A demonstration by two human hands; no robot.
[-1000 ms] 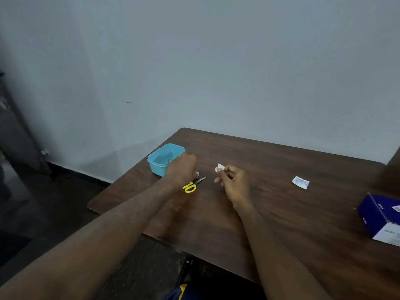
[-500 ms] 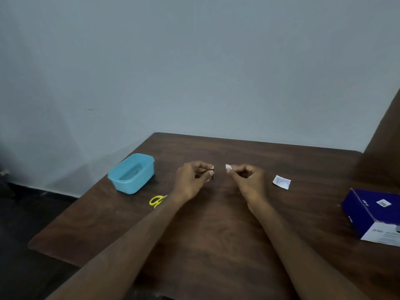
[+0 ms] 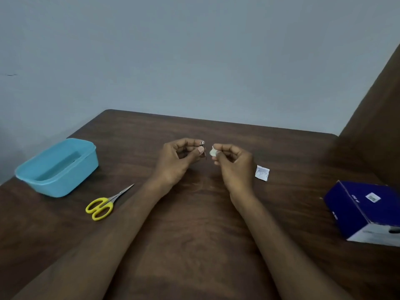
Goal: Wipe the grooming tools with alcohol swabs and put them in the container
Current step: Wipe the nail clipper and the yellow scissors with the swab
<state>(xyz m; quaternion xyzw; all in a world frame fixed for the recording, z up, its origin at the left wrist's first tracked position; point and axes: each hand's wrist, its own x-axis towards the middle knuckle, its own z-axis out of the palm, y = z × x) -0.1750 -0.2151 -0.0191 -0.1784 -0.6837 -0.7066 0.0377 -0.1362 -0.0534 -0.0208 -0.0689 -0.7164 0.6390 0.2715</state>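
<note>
My left hand (image 3: 180, 161) pinches a small metal nail clipper (image 3: 202, 146) above the middle of the dark wooden table (image 3: 194, 245); most of the clipper is hidden by my fingers. Just to its right, my right hand (image 3: 234, 165) pinches a folded white alcohol swab (image 3: 213, 151), a small gap away from the clipper. Yellow-handled scissors (image 3: 104, 204) lie flat on the table to the left, blades pointing toward the hands. A light blue plastic container (image 3: 58, 167) stands at the far left, open on top.
A torn white swab wrapper (image 3: 262, 173) lies just right of my right hand. A dark blue cardboard box (image 3: 365, 211) sits at the table's right edge. A grey wall runs behind the table and a brown panel (image 3: 376, 135) rises at the right.
My left hand left the scissors lying near the container and came to the middle holding the nail clipper. The view swung right and closer. Both hands now face each other, nearly still.
</note>
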